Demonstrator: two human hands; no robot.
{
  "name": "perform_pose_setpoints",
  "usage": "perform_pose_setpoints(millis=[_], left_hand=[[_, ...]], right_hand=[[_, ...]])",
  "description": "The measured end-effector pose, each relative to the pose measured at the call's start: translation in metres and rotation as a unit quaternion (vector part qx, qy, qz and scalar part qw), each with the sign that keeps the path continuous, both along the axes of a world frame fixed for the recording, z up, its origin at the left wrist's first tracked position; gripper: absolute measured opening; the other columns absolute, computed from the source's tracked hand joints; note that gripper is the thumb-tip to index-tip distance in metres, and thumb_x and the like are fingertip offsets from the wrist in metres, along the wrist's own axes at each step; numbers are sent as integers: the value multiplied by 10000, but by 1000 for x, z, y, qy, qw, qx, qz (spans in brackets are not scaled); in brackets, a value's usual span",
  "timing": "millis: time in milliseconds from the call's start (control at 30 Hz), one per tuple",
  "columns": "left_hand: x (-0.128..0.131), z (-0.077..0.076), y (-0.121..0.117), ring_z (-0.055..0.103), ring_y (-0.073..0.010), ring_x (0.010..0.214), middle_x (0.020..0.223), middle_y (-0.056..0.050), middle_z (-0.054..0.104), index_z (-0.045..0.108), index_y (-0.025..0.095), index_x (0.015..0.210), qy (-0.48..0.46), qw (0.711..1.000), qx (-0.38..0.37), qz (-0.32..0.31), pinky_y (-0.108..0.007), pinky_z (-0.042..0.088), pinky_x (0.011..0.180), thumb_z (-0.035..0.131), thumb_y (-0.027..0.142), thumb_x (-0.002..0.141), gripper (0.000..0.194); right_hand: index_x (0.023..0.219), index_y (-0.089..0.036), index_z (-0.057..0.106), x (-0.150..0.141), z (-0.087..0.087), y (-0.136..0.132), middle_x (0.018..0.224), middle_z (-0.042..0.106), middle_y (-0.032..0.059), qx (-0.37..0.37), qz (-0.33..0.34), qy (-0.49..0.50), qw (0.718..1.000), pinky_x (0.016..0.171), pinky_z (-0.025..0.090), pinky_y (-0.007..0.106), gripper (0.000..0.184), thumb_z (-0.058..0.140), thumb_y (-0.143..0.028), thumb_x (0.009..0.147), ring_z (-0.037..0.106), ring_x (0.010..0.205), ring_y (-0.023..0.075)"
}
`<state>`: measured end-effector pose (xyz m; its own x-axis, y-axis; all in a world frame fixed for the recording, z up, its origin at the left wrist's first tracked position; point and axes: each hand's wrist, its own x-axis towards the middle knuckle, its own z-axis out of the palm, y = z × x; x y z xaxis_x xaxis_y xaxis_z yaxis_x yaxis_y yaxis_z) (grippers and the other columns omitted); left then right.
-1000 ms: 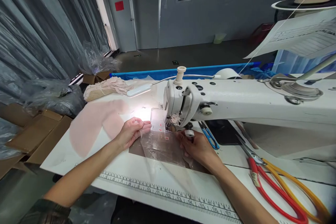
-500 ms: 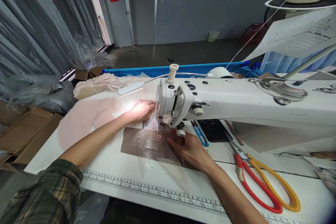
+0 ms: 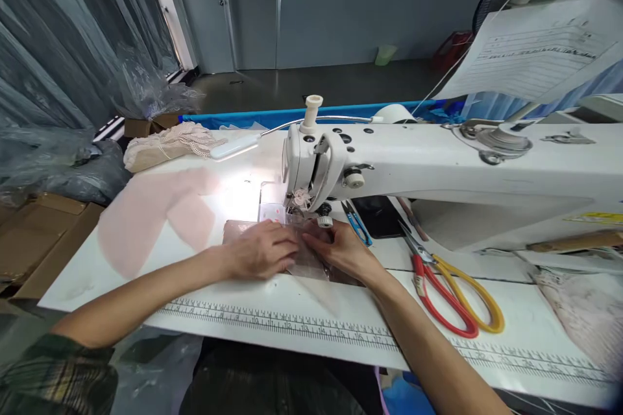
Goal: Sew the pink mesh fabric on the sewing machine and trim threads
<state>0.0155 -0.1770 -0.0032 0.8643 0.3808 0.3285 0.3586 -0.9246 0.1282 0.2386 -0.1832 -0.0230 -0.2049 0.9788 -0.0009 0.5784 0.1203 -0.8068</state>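
Note:
A white sewing machine point(image 3: 438, 162) stands on the white table point(image 3: 146, 285), its lamp lighting the needle area. In front of the needle lies a sheer, see-through piece of fabric point(image 3: 306, 262) over a dark plate. My left hand point(image 3: 260, 249) lies on this fabric, fingers curled down against it. My right hand point(image 3: 341, 248) presses the same fabric just right of the needle, fingers together. The two hands nearly touch below the presser foot.
Red and yellow scissors point(image 3: 452, 292) lie right of my right hand, blue thread snips point(image 3: 357, 224) by the machine base. Pink fabric pieces point(image 3: 146, 214) lie at the left, a lace bundle point(image 3: 165, 142) behind them. Cardboard boxes point(image 3: 39, 233) stand off the table's left edge.
My left hand came back from beside the machine head to the fabric in front of the needle, close to my right hand. The view tilted downward.

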Motion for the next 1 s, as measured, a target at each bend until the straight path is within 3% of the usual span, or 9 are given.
perform_pose_setpoints(millis=[133,233,333,467,567,700,800,900,1000], left_hand=[[9,-2,-41,588,-298,1092,1191,-193,629,611,71,1117,22,997,-25,-68,-471,463,981,599,400,889,401],[8,1,-63,638,-228,998,1150,-118,675,649,136,991,6,978,-87,-187,-438,427,1041,626,421,871,309],[-3,6,-70,666,-201,910,1083,-97,707,667,155,911,-22,970,-113,-213,-425,435,1039,646,413,867,263],[-36,17,-47,672,-220,933,1028,-129,718,696,146,947,-103,984,-127,-72,-390,541,855,554,296,932,207],[-63,24,-25,674,-186,819,951,-107,714,696,155,1047,-139,951,-252,110,-322,564,725,528,379,944,299],[-76,20,-4,657,-166,682,838,-90,676,641,116,1130,-169,803,-534,203,-276,546,576,468,642,896,601],[-73,15,6,647,-176,632,803,-82,647,595,82,1155,-203,706,-642,220,-293,527,539,468,772,805,784],[-72,15,7,636,-153,599,794,-55,644,551,90,1222,-185,708,-640,234,-269,492,550,559,706,800,746],[-72,13,3,641,-130,606,850,-28,648,463,123,1323,-168,741,-602,244,-242,476,567,749,472,745,734]], right_hand=[[705,-194,571,1,-1,1,616,575,-8,-16,-12,-1,1000,505,370,258,294,623,-478,762,518,581,164],[722,-189,586,1,0,2,686,629,13,-20,-12,32,999,538,402,261,299,624,-484,758,553,631,173],[751,-179,618,0,4,1,704,635,20,-28,-5,75,997,563,426,266,299,654,-476,733,561,652,174],[854,-169,661,-1,9,-4,659,600,-6,-71,4,152,986,523,407,251,378,726,-504,691,531,601,149],[884,-169,667,-13,15,-8,688,616,0,-142,27,209,967,506,412,242,424,761,-523,671,538,595,135],[805,-175,646,-49,27,-11,701,627,8,-212,28,247,945,531,472,242,356,809,-459,664,577,612,131],[919,-184,651,-74,36,-10,856,684,53,-245,73,314,914,677,553,293,334,755,-455,753,652,753,164],[1066,-187,637,-74,37,-10,947,696,73,-183,91,251,946,784,565,355,309,639,-420,863,669,873,195],[1078,-188,647,-57,28,-15,858,686,63,-19,88,61,994,731,562,391,270,527,-375,924,653,765,201]])
